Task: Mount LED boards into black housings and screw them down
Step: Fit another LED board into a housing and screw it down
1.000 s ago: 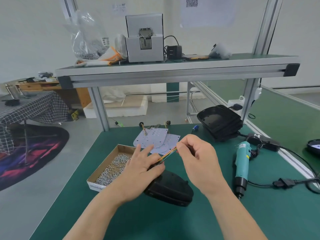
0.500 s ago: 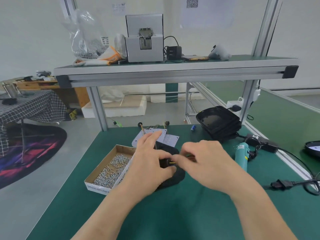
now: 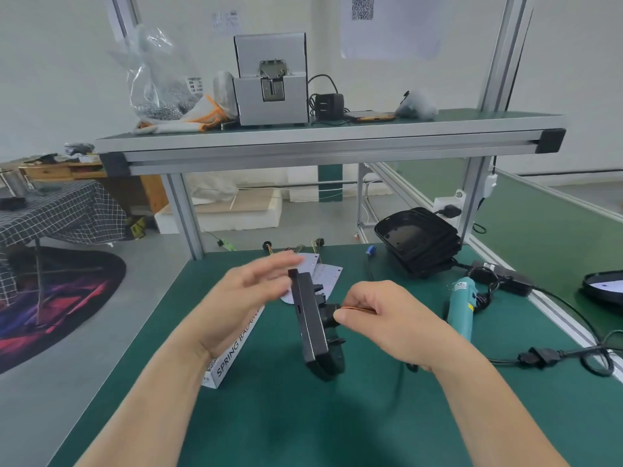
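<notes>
A black housing point(image 3: 312, 326) stands on edge on the green mat, its rim facing me. My left hand point(image 3: 247, 296) lies against its left face with the fingers stretched out and blurred. My right hand point(image 3: 381, 318) pinches a thin orange-yellow wire point(image 3: 354, 309) that comes out of a round black fitting on the housing's right side. White LED boards point(image 3: 322, 274) with coloured leads lie flat behind the housing. A teal electric screwdriver point(image 3: 462, 306) lies to the right on the mat.
A white box point(image 3: 232, 357) printed SPRING BALANCER sits under my left wrist. A stack of black housings point(image 3: 418, 242) stands at the back right. A power cord and plug point(image 3: 539, 357) trail along the right edge. An aluminium shelf point(image 3: 330, 146) with a screw feeder spans overhead.
The housing has been tipped up from lying flat onto its edge. My right hand has drawn the wire out to the right; my left hand has shifted to the housing's left face.
</notes>
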